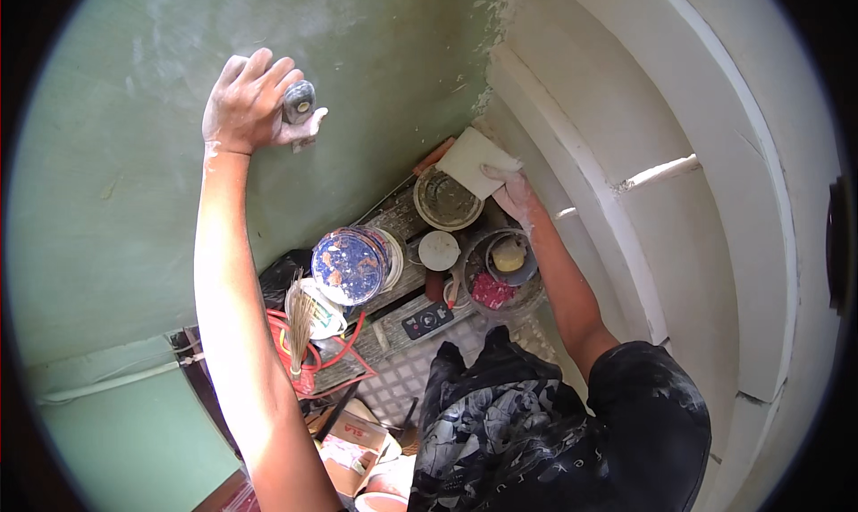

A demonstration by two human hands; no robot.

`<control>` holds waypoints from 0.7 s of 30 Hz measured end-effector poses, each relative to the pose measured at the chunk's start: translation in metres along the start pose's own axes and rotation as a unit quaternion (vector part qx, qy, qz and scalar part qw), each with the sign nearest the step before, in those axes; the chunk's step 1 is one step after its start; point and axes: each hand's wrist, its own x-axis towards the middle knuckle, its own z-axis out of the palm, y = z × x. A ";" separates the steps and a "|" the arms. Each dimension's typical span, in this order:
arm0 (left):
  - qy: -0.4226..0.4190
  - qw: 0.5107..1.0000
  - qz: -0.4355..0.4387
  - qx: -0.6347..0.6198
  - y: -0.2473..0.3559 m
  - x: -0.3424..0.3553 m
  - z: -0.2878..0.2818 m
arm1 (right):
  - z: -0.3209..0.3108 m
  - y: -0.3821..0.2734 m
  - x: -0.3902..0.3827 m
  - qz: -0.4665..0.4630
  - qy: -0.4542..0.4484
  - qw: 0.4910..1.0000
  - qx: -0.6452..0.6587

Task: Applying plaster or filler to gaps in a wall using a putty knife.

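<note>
High up at the left, my left hand (pixel 243 105) is closed round a hand tool with a dark, rounded handle (pixel 301 99), close to the green wall (pixel 384 74). The handle's end points at me, and the hand hides most of the tool, so its kind does not show. My right hand (pixel 511 195) grips the lower right edge of a flat, squarish off-white board (pixel 474 162), tilted above a bucket. Whitish dust or paste coats both hands.
Below stands a wooden plank bench (pixel 393 222) with a paint-smeared blue-lidded bucket (pixel 347 266), a round grey-white container (pixel 439 250), a mud-coloured bucket (pixel 447 210) and a tub (pixel 523 302). A straw brush (pixel 299 324), red hose (pixel 357 333) and dark remote-like device (pixel 427 320) lie nearby. Pale ledges (pixel 617 190) rise at right.
</note>
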 end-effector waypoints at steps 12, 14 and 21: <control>0.019 0.999 0.018 0.026 -0.003 -0.001 -0.001 | -0.019 0.011 0.051 -0.231 0.018 0.130 -0.964; -0.009 1.000 0.007 0.013 -0.002 -0.009 -0.001 | 0.010 0.003 0.043 -0.138 -0.011 0.131 -0.982; -0.037 0.999 0.007 0.006 -0.002 -0.004 0.002 | -0.004 0.009 0.080 0.056 -0.173 -0.027 -0.983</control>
